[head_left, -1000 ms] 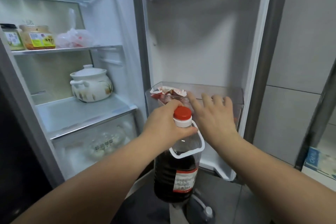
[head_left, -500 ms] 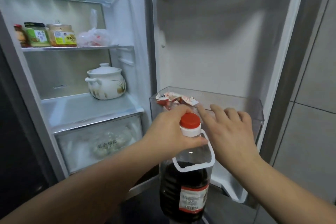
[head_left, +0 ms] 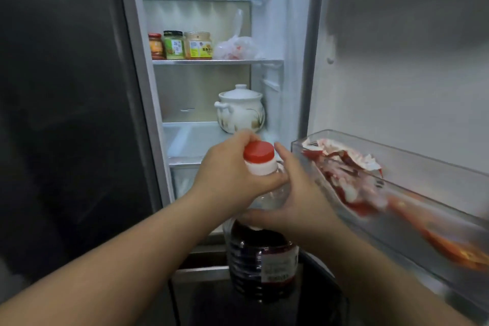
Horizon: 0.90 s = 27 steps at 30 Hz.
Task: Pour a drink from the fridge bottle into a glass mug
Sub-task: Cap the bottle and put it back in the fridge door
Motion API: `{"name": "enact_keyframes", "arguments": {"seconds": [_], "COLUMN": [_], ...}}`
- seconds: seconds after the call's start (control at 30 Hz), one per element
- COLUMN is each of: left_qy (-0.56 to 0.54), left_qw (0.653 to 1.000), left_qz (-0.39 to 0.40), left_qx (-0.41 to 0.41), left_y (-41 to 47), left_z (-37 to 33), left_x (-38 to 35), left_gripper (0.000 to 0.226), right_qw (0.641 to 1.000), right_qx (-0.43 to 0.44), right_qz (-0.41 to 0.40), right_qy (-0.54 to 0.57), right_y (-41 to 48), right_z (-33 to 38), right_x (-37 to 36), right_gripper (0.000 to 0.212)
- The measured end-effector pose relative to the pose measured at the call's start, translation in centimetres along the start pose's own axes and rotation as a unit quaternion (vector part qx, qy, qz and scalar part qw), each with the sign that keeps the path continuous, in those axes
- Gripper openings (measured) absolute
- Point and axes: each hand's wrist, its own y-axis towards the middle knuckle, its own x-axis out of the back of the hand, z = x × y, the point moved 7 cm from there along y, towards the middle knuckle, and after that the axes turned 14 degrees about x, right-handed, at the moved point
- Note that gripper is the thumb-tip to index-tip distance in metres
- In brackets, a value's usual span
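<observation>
A large clear plastic bottle [head_left: 262, 259] of dark drink with a red cap [head_left: 258, 151] hangs upright in front of the open fridge. My left hand [head_left: 227, 177] grips its neck just below the cap. My right hand [head_left: 296, 201] lies against the bottle's clear shoulder from the right, fingers spread along it. The lower label is partly blurred. No glass mug is in view.
The fridge door bin [head_left: 412, 167] at the right holds red and white packets. Inside stand a white lidded ceramic pot [head_left: 239, 110], three jars [head_left: 182, 45] and a plastic bag [head_left: 235, 47] on the upper shelf. A dark closed door panel [head_left: 66, 114] fills the left.
My right hand has left the door bin and come onto the bottle's shoulder. The view has swung left, so the door bin now sits further right.
</observation>
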Motion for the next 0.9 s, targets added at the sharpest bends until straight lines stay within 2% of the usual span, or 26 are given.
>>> {"name": "enact_keyframes", "arguments": {"seconds": [0.07,0.13,0.23,0.37,0.43,0.57,0.63,0.7,0.73,0.8,0.87,0.9], "left_qy": [0.032,0.063,0.134,0.253,0.294,0.319,0.300,0.230,0.182,0.136,0.226,0.310], "left_qw": [0.999,0.998,0.991,0.967,0.954,0.944,0.947,0.962,0.972,0.987,0.974,0.948], "left_qz": [-0.003,0.001,0.007,0.039,0.050,0.066,0.105,0.146,0.144,0.077,-0.008,-0.031], "left_qx": [0.010,0.017,0.003,-0.009,-0.019,-0.042,-0.042,-0.035,-0.030,-0.029,-0.036,-0.063], "left_y": [0.3,0.8,1.7,3.4,4.2,5.2,5.7,6.3,6.7,8.2,10.0,10.9], "left_z": [0.8,1.6,2.7,4.2,5.1,6.2,7.2,8.8,9.7,11.9,14.0,14.7], "left_x": [0.6,1.2,2.3,3.3,3.7,4.2,4.6,5.6,6.3,7.3,6.9,6.0], "left_gripper": [0.043,0.039,0.036,0.041,0.043,0.047,0.052,0.056,0.053,0.044,0.037,0.037], "right_qw": [0.999,0.997,0.990,0.976,0.977,0.990,0.990,0.990,0.990,0.990,0.991,0.991], "right_qx": [0.009,0.032,0.055,0.076,0.088,0.097,0.109,0.124,0.126,0.110,0.096,0.093], "right_qz": [0.023,0.059,0.080,0.062,0.043,-0.003,-0.019,-0.037,-0.051,-0.085,-0.093,-0.092], "right_qy": [0.024,0.033,0.102,0.197,0.189,0.105,0.085,0.061,0.049,0.025,0.001,-0.011], "right_y": [1.9,3.7,5.4,7.0,7.7,8.7,9.3,10.0,10.3,10.9,11.5,11.9], "right_z": [-0.5,-0.1,-0.5,-1.7,-2.1,-2.2,-1.9,-1.9,-2.2,-3.2,-4.1,-4.4], "right_x": [-1.3,-2.6,-4.9,-8.2,-9.2,-10.2,-10.5,-10.7,-10.6,-10.2,-10.7,-11.2], "right_gripper": [0.069,0.054,0.053,0.050,0.047,0.030,0.022,0.022,0.025,0.027,0.028,0.029]}}
